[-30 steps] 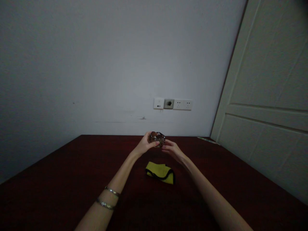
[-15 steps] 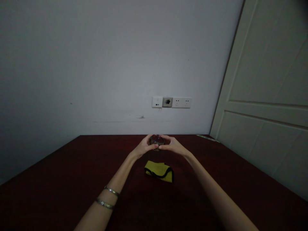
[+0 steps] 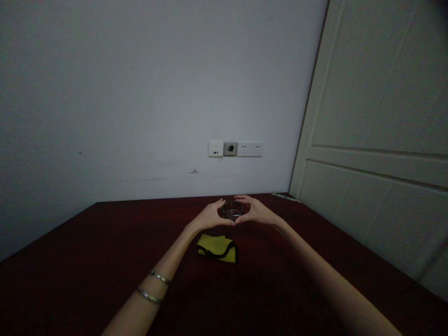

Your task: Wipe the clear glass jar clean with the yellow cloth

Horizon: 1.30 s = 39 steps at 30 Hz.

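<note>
A round clear glass ashtray (image 3: 232,212) sits between my two hands near the back of the dark red table. My left hand (image 3: 212,216) curves round its left side, thumb at the near edge. From the right, my right hand (image 3: 258,213) wraps it in the same way, with the fingers at the far rim and the thumb in front. Both thumb tips nearly meet at the near side. Closer to me lies a folded yellow cloth (image 3: 215,246) with black edging, touched by neither hand.
The dark red table (image 3: 115,252) reaches back to a pale wall (image 3: 140,93) with a row of sockets (image 3: 249,149). A white panelled door (image 3: 371,186) borders the right side. A thin pale strip (image 3: 285,197) lies at the table's back right corner.
The ashtray, tilted between my hands before, now shows its open top. My fingers have spread wider around it. The whole view has swung to the right.
</note>
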### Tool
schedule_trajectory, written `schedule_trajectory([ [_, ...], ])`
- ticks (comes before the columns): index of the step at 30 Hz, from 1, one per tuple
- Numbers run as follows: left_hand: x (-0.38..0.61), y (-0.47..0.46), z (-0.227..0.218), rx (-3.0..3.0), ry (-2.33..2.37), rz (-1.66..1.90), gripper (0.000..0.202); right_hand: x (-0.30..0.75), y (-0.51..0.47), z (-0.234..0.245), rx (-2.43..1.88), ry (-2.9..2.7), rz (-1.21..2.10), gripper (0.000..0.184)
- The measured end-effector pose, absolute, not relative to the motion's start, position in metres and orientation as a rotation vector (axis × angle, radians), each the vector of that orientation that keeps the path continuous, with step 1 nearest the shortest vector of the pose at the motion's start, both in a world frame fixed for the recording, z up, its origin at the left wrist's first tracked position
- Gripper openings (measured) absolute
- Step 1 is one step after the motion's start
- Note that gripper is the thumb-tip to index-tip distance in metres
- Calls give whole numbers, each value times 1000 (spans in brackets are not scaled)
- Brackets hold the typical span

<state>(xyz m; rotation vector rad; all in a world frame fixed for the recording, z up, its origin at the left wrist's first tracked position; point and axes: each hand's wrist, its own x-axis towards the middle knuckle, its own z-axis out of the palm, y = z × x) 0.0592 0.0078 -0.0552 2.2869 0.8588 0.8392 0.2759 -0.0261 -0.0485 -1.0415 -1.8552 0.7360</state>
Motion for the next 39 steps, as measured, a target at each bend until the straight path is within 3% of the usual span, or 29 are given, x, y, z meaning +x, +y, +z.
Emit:
schedule_trajectory([
  [15,169,8,-101,2356,776,676,79,384,-41,-90,-1447,-1941,573,83],
  [39,187,5,-134,2379,851,583,71,401,-47,-118,-1397,-2021,717,73],
])
